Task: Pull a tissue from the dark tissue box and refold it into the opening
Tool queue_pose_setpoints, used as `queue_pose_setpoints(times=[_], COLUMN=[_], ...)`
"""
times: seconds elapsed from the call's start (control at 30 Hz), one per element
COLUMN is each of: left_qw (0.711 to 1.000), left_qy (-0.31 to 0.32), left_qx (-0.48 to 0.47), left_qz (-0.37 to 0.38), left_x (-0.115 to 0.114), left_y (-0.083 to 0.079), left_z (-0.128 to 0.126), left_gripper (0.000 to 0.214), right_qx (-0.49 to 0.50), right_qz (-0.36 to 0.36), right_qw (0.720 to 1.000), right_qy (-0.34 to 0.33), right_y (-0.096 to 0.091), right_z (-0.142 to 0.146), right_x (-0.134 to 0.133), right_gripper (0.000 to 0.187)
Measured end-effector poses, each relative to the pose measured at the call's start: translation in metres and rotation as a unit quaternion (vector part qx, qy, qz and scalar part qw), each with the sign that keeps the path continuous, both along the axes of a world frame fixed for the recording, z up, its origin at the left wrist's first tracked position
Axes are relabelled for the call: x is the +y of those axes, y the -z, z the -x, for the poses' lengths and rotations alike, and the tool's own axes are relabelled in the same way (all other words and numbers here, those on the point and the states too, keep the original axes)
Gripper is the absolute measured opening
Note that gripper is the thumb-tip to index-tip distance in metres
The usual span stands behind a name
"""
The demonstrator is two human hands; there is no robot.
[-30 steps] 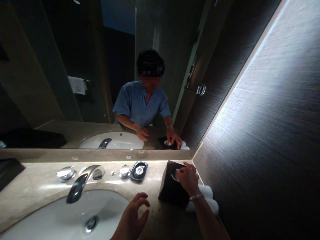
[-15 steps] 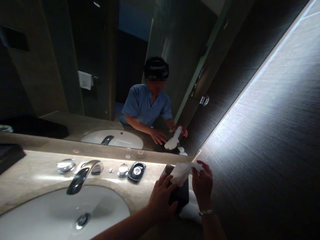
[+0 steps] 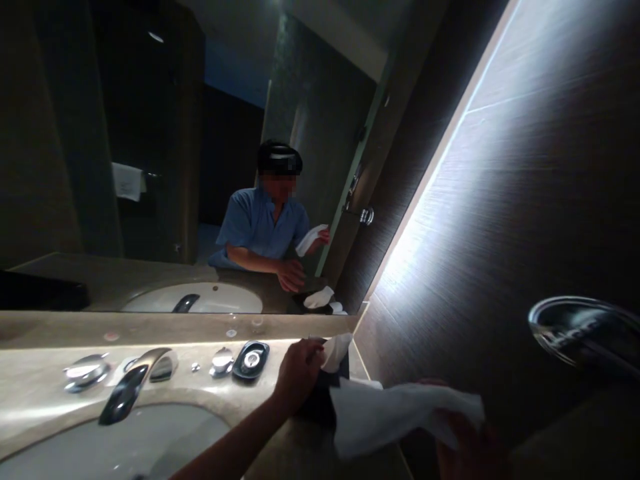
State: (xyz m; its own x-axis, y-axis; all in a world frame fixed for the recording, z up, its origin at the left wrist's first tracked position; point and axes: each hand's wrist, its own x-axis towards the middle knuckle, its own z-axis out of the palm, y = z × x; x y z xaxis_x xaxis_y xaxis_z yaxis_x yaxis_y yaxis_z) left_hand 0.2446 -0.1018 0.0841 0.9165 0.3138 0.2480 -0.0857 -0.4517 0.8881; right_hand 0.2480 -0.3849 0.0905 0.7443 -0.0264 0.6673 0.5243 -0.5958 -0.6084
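Right hand: at the lower right of the frame, the right hand [image 3: 465, 440] is dim and blurred; its fingers hold a white pulled tissue [image 3: 380, 410] by one end.
Pulled tissue: it spreads leftward from these fingers, clear of the box opening, as the mirror [image 3: 235, 107] also shows.
Tissue box: the dark tissue box [image 3: 317, 403] is on the bench [image 3: 273, 363] at lower centre, with another white tissue [image 3: 336, 352] standing out of its top.
Left hand: the left hand [image 3: 299, 372] is beside this standing tissue, fingers bent; I cannot tell if they touch or grip it.
Sink side: the soap dish [image 3: 251, 360] and faucet [image 3: 133, 383] are at lower left.
Step in hand: I judge that one tissue is already drawn out.
Next move calls for: probably a light hold, since thin paper may tear.
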Motion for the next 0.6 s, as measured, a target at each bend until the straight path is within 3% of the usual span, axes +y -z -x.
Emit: queue_pose_setpoints(times=[0.03, 0.1, 0.17, 0.2, 0.27, 0.37, 0.4, 0.47, 0.53, 0.6], left_qw=[0.996, 0.970, 0.955, 0.960, 0.975, 0.982, 0.981, 0.967, 0.941, 0.929], left_qy=[0.028, 0.167, 0.266, 0.272, 0.218, 0.099, 0.069, 0.021, 0.022, 0.053], left_qx=[-0.012, -0.001, 0.012, 0.011, 0.001, -0.005, -0.015, -0.065, -0.131, -0.136], left_qz=[0.081, 0.177, 0.133, 0.073, -0.052, -0.158, -0.182, -0.246, -0.311, -0.341], left_x=[0.005, 0.011, 0.010, 0.008, 0.003, 0.006, 0.012, 0.027, 0.043, 0.057], left_y=[-0.018, -0.054, -0.082, -0.090, -0.093, -0.072, -0.065, -0.057, -0.064, -0.086], left_z=[0.016, 0.055, 0.100, 0.122, 0.159, 0.194, 0.203, 0.218, 0.235, 0.253], left_gripper=[0.042, 0.049, 0.047, 0.044, 0.036, 0.017, 0.018, 0.017, 0.015, 0.017], right_qx=[0.036, 0.158, 0.282, 0.320, 0.353, 0.350, 0.344, 0.345, 0.355, 0.367], right_qz=[0.005, -0.033, -0.109, -0.128, -0.131, -0.088, -0.034, 0.144, 0.291, 0.287], right_qw=[0.999, 0.985, 0.949, 0.934, 0.922, 0.927, 0.933, 0.923, 0.881, 0.865], right_qy=[-0.012, -0.054, -0.092, -0.095, -0.092, -0.100, -0.099, -0.090, -0.116, -0.189], right_y=[-0.006, -0.022, -0.041, -0.051, -0.067, -0.078, -0.080, -0.086, -0.094, -0.099], right_z=[0.011, 0.036, 0.065, 0.080, 0.107, 0.141, 0.150, 0.165, 0.176, 0.184], right_x=[0.004, 0.023, 0.051, 0.065, 0.090, 0.112, 0.115, 0.117, 0.114, 0.112], right_gripper=[0.038, 0.047, 0.054, 0.054, 0.051, 0.046, 0.045, 0.048, 0.051, 0.064])
